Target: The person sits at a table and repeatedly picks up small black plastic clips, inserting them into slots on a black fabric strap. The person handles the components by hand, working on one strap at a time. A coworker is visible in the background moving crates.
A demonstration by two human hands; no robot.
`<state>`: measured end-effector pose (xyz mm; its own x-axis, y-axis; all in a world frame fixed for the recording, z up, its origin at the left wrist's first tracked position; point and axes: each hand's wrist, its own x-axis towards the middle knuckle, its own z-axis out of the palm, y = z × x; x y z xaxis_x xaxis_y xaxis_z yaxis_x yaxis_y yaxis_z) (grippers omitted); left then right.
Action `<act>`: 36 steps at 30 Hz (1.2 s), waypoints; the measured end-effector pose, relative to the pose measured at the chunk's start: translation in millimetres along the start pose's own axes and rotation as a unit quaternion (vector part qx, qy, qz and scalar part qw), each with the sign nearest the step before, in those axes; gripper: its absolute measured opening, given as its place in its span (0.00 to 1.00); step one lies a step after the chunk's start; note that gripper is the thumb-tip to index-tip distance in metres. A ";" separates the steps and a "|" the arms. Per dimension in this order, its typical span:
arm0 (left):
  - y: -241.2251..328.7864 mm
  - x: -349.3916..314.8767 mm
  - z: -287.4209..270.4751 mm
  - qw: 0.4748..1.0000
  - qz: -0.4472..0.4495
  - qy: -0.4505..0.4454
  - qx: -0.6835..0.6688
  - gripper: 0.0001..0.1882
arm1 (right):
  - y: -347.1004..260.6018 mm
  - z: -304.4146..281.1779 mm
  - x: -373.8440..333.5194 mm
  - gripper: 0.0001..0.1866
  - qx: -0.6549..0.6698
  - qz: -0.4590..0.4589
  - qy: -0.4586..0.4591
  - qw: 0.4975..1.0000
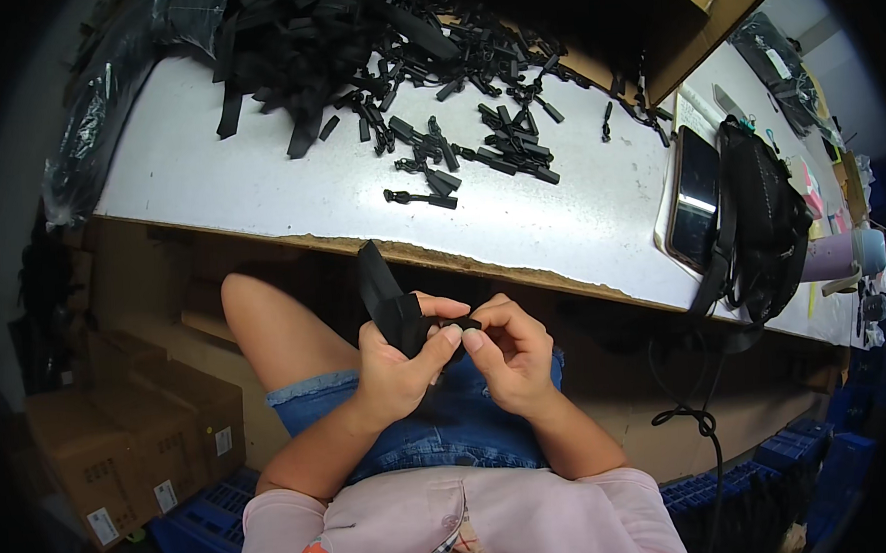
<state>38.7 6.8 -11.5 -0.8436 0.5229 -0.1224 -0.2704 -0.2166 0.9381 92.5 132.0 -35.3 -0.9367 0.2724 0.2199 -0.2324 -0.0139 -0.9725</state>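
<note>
Above my lap, just off the table's near edge, both hands meet at a small black piece (pixel 460 324). My left hand (pixel 392 375) is closed round a folded black strap (pixel 377 280), whose free end points up toward the table. With thumb and index finger, my right hand (pixel 515 355) pinches the small piece beside the left thumb. Fingers cover most of it, so its exact kind cannot be made out. On the white table, several small black pieces with short tabs and cord-like ends (pixel 516 142) lie scattered. Behind them is a heap of black straps (pixel 296 44).
An open cardboard box (pixel 717 47) stands at the back right of the table (pixel 289 199). Along the right are a phone (pixel 694 198), a black bag (pixel 761 225) and a purple cup (pixel 829 257). A knotted black cable (pixel 706 423) hangs below. Cartons (pixel 121 434) and blue crates (pixel 201 534) sit at left.
</note>
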 end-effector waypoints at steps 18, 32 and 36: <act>8.2 1.3 -8.7 0.993 0.039 -0.090 0.065 0.09 | 1.7 -8.5 2.4 0.03 0.008 -0.032 -0.074 0.997; 5.9 -4.8 -11.3 0.997 0.038 -0.050 0.047 0.04 | -1.4 -4.9 2.4 0.06 -0.142 -0.173 -0.039 0.974; 0.1 -5.4 -6.6 0.972 0.166 -0.024 0.163 0.02 | -15.6 -5.0 6.9 0.08 -0.124 -0.132 -0.047 0.982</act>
<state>40.2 -1.4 -12.8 -0.8341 0.5091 0.2123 0.1813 -0.1104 0.9772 90.9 138.9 -19.0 -0.8748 0.1442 0.4625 -0.4114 0.2828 -0.8665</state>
